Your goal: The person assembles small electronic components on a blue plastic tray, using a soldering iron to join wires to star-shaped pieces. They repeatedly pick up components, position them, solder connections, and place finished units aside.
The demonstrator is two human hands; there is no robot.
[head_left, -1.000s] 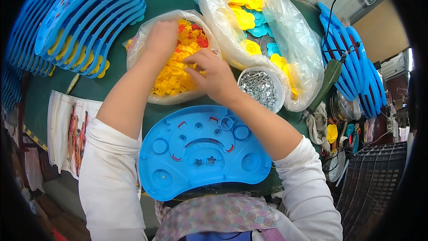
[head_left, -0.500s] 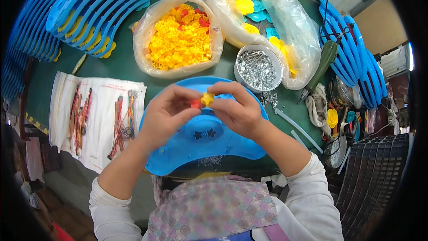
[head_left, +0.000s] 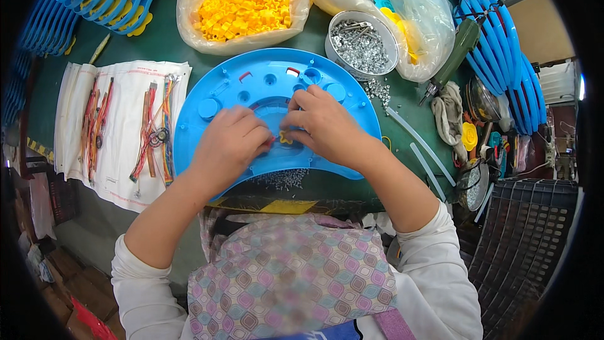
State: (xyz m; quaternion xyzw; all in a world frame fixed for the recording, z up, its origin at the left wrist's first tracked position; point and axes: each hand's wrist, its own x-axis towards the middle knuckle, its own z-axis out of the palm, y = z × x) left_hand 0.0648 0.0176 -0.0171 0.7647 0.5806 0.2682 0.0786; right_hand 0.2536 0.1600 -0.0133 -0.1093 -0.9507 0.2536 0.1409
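Note:
A curved blue plastic shell (head_left: 270,65) lies on the table in front of me, its moulded posts and round bosses facing up. Over its middle, my right hand (head_left: 327,123) has its fingers closed on a yellow star-shaped plastic piece (head_left: 285,137), low against the shell. Close beside it, my left hand (head_left: 231,145) is closed too, with a bit of a red plastic piece (head_left: 270,141) showing at the fingertips. Whether either piece sits in a star-shaped hole cannot be seen, as the fingers cover that spot.
Behind the shell stand a bag of yellow and red star pieces (head_left: 245,3) and a white tub of screws (head_left: 362,44). Bundled wires (head_left: 94,123) lie on white sheeting at left. A green electric screwdriver (head_left: 456,53), clear tubes (head_left: 420,145) and stacked blue shells (head_left: 503,69) are at right.
Both hands have come down from above the shell onto its middle, with the star pieces. The shell now lies turned, its arch away from me. The view has tilted nearer.

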